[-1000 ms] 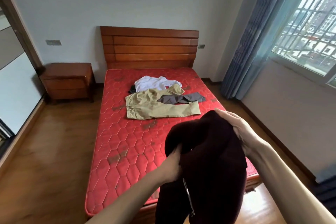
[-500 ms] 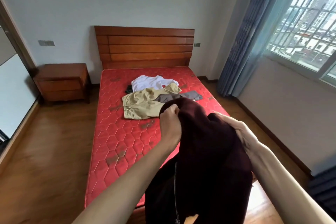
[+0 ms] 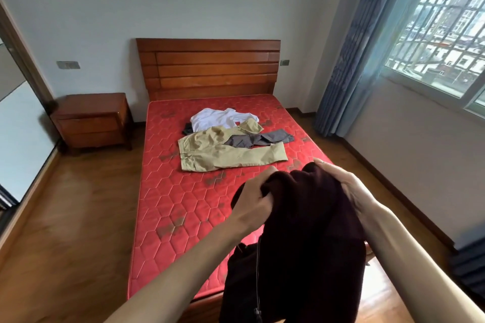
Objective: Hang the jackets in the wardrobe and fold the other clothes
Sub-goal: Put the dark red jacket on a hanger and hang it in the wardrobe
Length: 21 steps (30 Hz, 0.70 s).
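Observation:
I hold a dark maroon zip jacket (image 3: 307, 238) up in front of me, over the foot of the bed. My left hand (image 3: 252, 202) is clenched on its top left edge. My right hand (image 3: 346, 189) grips its top right side. The zipper hangs down at the bottom left of the jacket. On the red mattress (image 3: 189, 207) lie khaki trousers (image 3: 223, 152), a grey garment (image 3: 259, 139), a white shirt (image 3: 217, 119) and a small dark item (image 3: 187, 128) beside the shirt.
A wooden headboard (image 3: 210, 68) stands against the far wall. A wooden nightstand (image 3: 91, 120) sits left of the bed. Sliding wardrobe doors (image 3: 18, 123) run along the left wall. Blue curtains (image 3: 351, 60) and a barred window (image 3: 446, 23) are on the right. Wood floor (image 3: 73, 217) surrounds the bed.
My left hand rose from low on the jacket's front up to its top edge and now grips there. My right hand kept its hold; the jacket is bunched between both hands.

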Available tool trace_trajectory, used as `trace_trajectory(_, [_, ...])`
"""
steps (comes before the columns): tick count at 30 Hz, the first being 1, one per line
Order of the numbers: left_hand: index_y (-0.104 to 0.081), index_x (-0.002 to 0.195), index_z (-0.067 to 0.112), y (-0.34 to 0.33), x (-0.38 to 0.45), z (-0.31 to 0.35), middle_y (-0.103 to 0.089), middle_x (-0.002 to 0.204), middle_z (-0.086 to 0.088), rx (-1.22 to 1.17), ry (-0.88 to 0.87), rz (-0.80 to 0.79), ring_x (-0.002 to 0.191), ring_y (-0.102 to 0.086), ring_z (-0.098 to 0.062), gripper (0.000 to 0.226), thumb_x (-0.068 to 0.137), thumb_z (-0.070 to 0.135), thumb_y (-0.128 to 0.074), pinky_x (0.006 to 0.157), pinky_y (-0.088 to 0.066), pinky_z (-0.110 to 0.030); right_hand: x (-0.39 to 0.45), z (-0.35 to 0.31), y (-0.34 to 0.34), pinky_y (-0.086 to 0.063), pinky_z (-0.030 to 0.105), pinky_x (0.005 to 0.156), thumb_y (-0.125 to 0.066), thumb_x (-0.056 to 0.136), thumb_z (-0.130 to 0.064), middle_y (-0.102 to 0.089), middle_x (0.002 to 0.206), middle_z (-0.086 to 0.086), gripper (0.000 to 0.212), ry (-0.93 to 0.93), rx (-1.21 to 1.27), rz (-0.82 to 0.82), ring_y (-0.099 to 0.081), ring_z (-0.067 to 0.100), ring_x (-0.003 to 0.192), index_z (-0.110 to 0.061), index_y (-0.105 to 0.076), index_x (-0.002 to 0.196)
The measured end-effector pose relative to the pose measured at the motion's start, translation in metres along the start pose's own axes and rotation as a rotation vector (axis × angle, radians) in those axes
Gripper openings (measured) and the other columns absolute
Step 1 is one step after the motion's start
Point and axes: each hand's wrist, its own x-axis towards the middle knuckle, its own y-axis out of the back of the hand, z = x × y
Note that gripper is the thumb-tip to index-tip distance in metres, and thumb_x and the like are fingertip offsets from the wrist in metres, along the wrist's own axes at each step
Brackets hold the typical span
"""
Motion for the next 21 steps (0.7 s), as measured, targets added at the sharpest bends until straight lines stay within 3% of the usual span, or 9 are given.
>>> trace_trajectory(2, [-0.052, 0.069, 0.021, 0.008, 0.002, 0.009, -0.048, 0.063, 0.001, 0.055, -0.011, 0.036, 0.064, -0.045, -0.007, 0.013, 0.080, 0.027, -0.051, 0.059, -0.038, -0.039, 0.000, -0.003, 0.005, -0.059, 0.027, 0.058, -0.076, 0.087, -0.032, -0.076, 0.078, 0.005, 0.016, 0.022, -0.097, 0.007, -0.075, 0.015, 0.069, -0.018, -0.082, 0.086])
trace_trajectory(6, [-0.057, 0.062, 0.000, 0.020, 0.002, 0.029, -0.055, 0.058, -0.018, 0.152, -0.032, 0.000, 0.054, -0.047, -0.018, 0.032, 0.071, 0.031, -0.060, 0.049, -0.042, -0.044, 0.008, 0.003, 0.003, -0.052, 0.029, 0.062, -0.062, 0.103, -0.043, -0.063, 0.075, 0.000, 0.033, 0.135, -0.498, -0.038, -0.061, 0.014, 0.068, -0.020, -0.071, 0.080])
trace_trajectory(9, [-0.050, 0.056, -0.001, 0.034, 0.003, 0.046, -0.044, 0.050, -0.007, 0.161, 0.006, -0.005, 0.049, -0.039, -0.017, 0.038, 0.069, 0.032, -0.063, 0.045, -0.033, -0.040, 0.016, 0.014, -0.013, -0.042, 0.029, 0.069, -0.055, 0.107, -0.037, -0.056, 0.074, -0.010, 0.034, 0.341, -0.886, 0.008, -0.050, 0.010, 0.069, -0.025, -0.061, 0.076])
trace_trajectory(11, [-0.050, 0.057, -0.001, 0.049, 0.002, 0.058, -0.044, 0.051, -0.005, 0.157, 0.067, 0.012, 0.048, -0.038, -0.018, 0.038, 0.070, 0.032, -0.064, 0.046, -0.030, -0.039, 0.016, 0.022, -0.028, -0.045, 0.030, 0.078, -0.054, 0.107, -0.035, -0.065, 0.090, -0.011, 0.022, 0.451, -1.060, 0.064, -0.058, 0.007, 0.080, -0.026, -0.066, 0.092])
trace_trajectory(13, [-0.050, 0.059, -0.002, 0.065, 0.000, 0.067, -0.046, 0.052, -0.006, 0.155, 0.119, 0.041, 0.048, -0.039, -0.020, 0.037, 0.072, 0.029, -0.065, 0.046, -0.031, -0.041, 0.007, 0.027, -0.047, -0.044, 0.025, 0.090, -0.054, 0.106, -0.038, -0.060, 0.114, -0.013, 0.016, 0.634, -1.136, 0.150, -0.057, 0.002, 0.105, -0.032, -0.066, 0.114])
trace_trajectory(16, [-0.063, 0.066, -0.003, 0.090, -0.001, 0.082, -0.062, 0.057, -0.014, 0.206, 0.147, 0.095, 0.049, -0.050, -0.031, 0.036, 0.070, 0.033, -0.066, 0.050, -0.044, -0.045, -0.015, 0.032, -0.086, -0.043, 0.027, 0.098, -0.055, 0.098, -0.052, -0.054, 0.125, -0.018, 0.037, 0.851, -1.176, 0.082, -0.053, 0.005, 0.121, -0.037, -0.061, 0.132])
trace_trajectory(19, [-0.054, 0.060, -0.003, 0.118, -0.001, 0.093, -0.050, 0.052, -0.007, 0.281, 0.170, 0.141, 0.049, -0.041, -0.021, 0.039, 0.073, 0.030, -0.069, 0.049, -0.036, -0.039, -0.028, 0.047, -0.124, -0.042, 0.030, 0.104, -0.062, 0.080, -0.069, -0.046, 0.142, -0.020, 0.084, 0.803, -1.443, 0.001, -0.046, 0.005, 0.130, -0.040, -0.035, 0.155])
trace_trajectory(21, [-0.050, 0.060, -0.004, 0.139, -0.002, 0.097, -0.043, 0.053, -0.004, 0.335, 0.201, 0.145, 0.050, -0.037, -0.019, 0.041, 0.079, 0.025, -0.072, 0.051, -0.032, -0.036, -0.024, 0.056, -0.145, -0.046, 0.034, 0.100, -0.067, 0.077, -0.059, -0.046, 0.149, -0.016, 0.093, 0.726, -1.485, -0.010, -0.047, 0.010, 0.135, -0.038, -0.027, 0.158])
